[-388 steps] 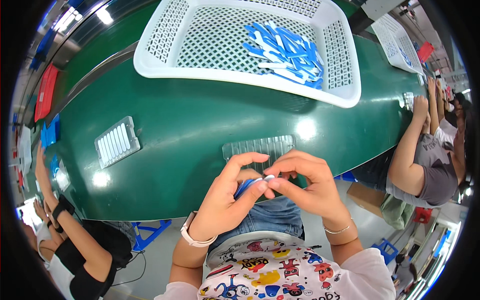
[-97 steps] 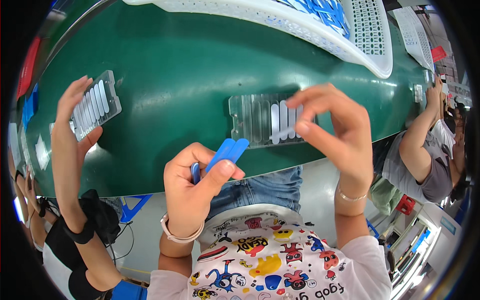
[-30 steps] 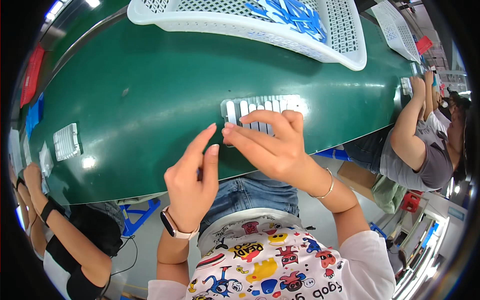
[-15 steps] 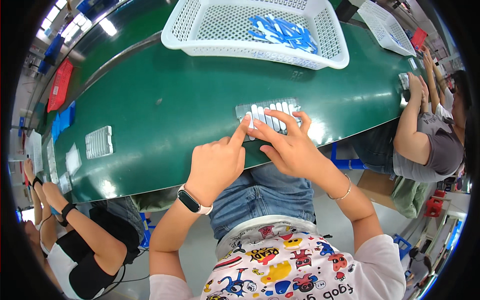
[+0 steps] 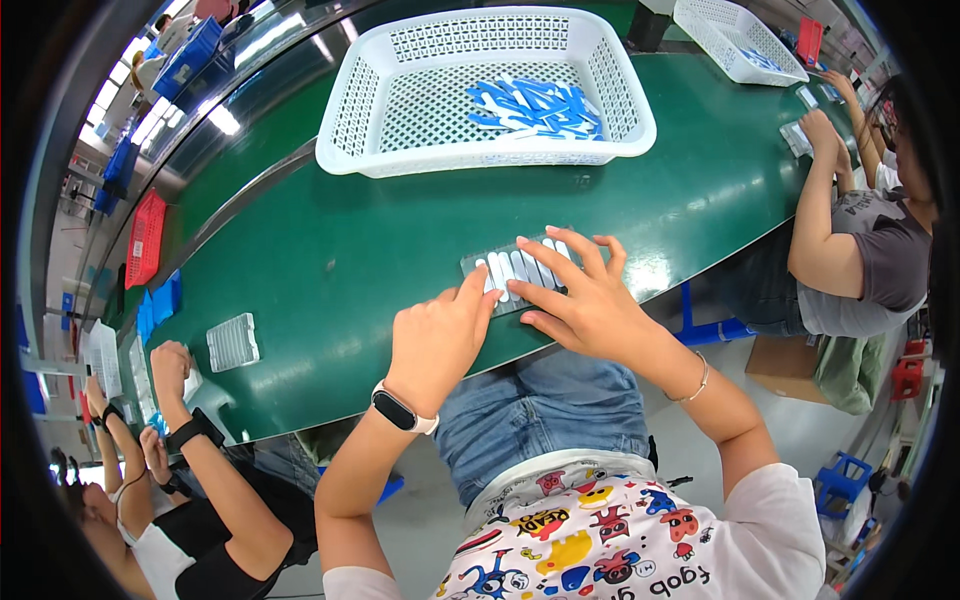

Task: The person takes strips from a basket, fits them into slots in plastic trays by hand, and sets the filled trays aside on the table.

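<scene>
Head view. The clear ribbed tray (image 5: 470, 264) lies flat on the green table (image 5: 370, 275), just inside the near edge, between that edge and the white basket (image 5: 480, 160) farther back. White strips (image 5: 500, 268) lie side by side in the tray, slanting the same way; my fingers cover part of the row.

My left hand (image 5: 438, 335) is at the tray's left end. Its index finger and thumb touch down about the end strip, with a gap between their tips; I cannot tell whether they pinch it. My right hand (image 5: 588, 285) is spread palm down over the tray, fingertips on or just above the strips.

I judge the step in hand to be pressing and aligning the strips. For good results:

1. Bear straight down; a sideways push could lift a neighbouring strip or slide the tray toward the table's near edge.
2. Steady the row with light right fingertips while the left works the end strip.
3. Press along the strip's whole length, not one tip only.
4. Check that the strip ends line up along the tray's long edges.
</scene>
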{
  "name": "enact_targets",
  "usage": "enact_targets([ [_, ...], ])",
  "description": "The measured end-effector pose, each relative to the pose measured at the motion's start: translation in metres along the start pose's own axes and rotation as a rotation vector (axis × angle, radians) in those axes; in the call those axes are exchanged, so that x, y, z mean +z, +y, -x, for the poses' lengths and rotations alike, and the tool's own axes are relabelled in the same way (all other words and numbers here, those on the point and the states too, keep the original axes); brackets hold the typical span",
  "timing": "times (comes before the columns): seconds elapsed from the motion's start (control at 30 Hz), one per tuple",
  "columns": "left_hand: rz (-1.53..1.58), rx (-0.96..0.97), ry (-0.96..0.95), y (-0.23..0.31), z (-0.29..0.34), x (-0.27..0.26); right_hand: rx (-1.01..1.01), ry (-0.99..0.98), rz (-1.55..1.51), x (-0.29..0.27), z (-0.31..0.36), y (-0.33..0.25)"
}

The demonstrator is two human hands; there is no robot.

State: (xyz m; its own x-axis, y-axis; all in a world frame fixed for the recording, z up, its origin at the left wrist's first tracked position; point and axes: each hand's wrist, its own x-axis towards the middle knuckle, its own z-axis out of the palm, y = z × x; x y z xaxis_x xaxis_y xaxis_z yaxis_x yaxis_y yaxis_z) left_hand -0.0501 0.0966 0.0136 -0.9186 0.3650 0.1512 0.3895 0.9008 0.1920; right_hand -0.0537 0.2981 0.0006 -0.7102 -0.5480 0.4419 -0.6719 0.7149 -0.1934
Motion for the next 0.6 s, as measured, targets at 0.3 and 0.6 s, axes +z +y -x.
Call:
enact_targets([
  [0.3,-0.004,0.105,-0.029,0.005,0.000,-0.001,0.110,-0.023,-0.105,-0.011,0.001,0.013],
  [0.6,0.083,0.211,-0.074,0.019,-0.015,-0.008,0.129,-0.052,-0.123,-0.014,0.004,0.034],
])
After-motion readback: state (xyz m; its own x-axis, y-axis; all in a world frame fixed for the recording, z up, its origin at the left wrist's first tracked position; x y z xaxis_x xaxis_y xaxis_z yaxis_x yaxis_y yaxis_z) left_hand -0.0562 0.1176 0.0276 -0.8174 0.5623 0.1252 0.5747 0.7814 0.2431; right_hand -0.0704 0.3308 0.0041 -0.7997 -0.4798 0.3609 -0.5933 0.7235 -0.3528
